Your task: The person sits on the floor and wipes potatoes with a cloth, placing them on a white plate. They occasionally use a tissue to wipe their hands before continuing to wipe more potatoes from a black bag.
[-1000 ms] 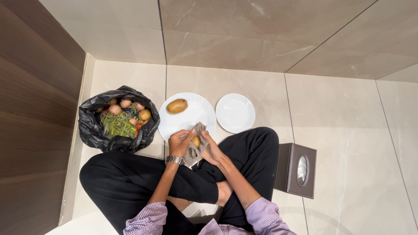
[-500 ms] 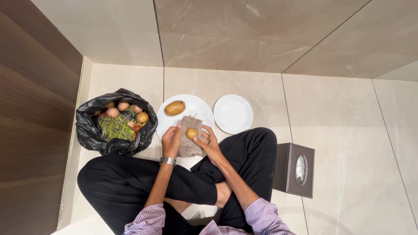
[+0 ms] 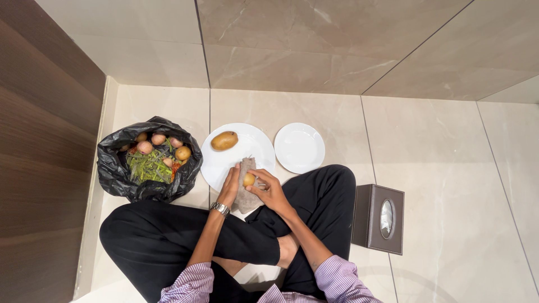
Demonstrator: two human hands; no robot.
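I sit cross-legged on a pale tiled floor. My left hand holds a grey-brown cloth pressed around a small yellow potato. My right hand grips the same potato from the right with its fingertips. Both hands are over the near edge of a large white plate. A bigger brown potato lies on the far left part of that plate.
A smaller white plate sits to the right of the large one. A black plastic bag to the left holds potatoes and green beans. A brown tissue box stands by my right knee. A dark wood wall runs along the left.
The cloth lay spread open with the potato exposed half a second ago; now my left hand has folded it back around the potato. The view shifted slightly.
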